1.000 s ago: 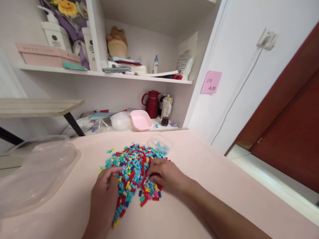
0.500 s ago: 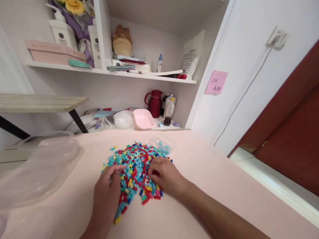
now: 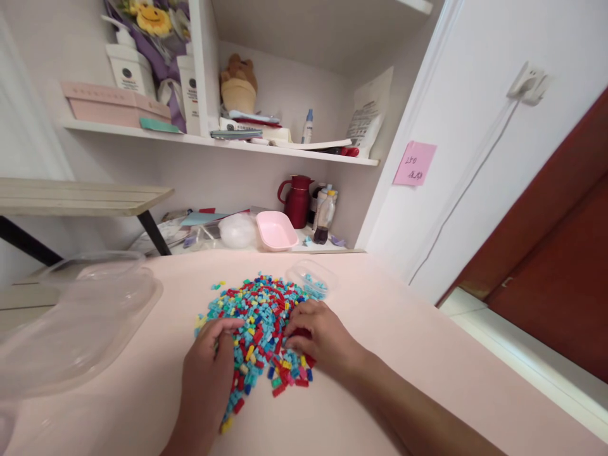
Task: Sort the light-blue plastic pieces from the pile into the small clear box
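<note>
On pink tabletop (image 3: 389, 316), heaped colourful bricks (image 3: 259, 313); white shelf (image 3: 294, 151) behind

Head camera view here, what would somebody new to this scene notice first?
Most likely the heap of small multicoloured bricks spread over the pale pink table, with the left hand at its left side and the right hand at its right. Next, perhaps, the dark red jug below the shelf behind the table, and the pink sticky note to the shelf's right.
</note>
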A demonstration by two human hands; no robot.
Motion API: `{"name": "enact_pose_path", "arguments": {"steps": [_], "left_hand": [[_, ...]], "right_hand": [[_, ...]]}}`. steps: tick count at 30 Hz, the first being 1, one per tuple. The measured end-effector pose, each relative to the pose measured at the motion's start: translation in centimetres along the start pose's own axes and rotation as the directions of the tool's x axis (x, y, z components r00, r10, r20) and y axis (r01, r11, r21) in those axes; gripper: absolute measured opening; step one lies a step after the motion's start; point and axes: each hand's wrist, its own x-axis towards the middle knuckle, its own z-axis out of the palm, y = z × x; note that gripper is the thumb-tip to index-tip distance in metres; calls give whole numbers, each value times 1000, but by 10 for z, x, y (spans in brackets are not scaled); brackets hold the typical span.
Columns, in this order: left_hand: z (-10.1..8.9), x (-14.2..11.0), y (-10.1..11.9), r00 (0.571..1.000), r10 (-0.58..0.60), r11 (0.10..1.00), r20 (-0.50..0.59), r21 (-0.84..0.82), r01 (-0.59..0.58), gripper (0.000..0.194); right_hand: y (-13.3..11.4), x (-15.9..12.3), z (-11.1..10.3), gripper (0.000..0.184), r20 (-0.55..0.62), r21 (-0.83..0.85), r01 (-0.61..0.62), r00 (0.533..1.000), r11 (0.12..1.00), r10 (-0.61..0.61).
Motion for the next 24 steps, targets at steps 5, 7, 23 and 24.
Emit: {"name": "enact_pose_path", "arguments": {"steps": [5,7,23,24], "left_hand": [[-1,0,2,999,-34,999,20,7,34,33],[-2,0,2,998,-50,999,31,7,50,34],[-5,3,-3,987,160,985,-26,70,-158,33],[-6,3,-4,968,244,967,-49,87,-240,31]], "right_hand": [[-7,2,3,7,-36,-27,-15,999,1000,14],[-6,3,1,10,-56,21,-17,998,1000,18],[69,-5,-54,14,-660,125,-244,704,962,264],[70,-5,-53,14,-653,119,-248,710,961,264]]}}
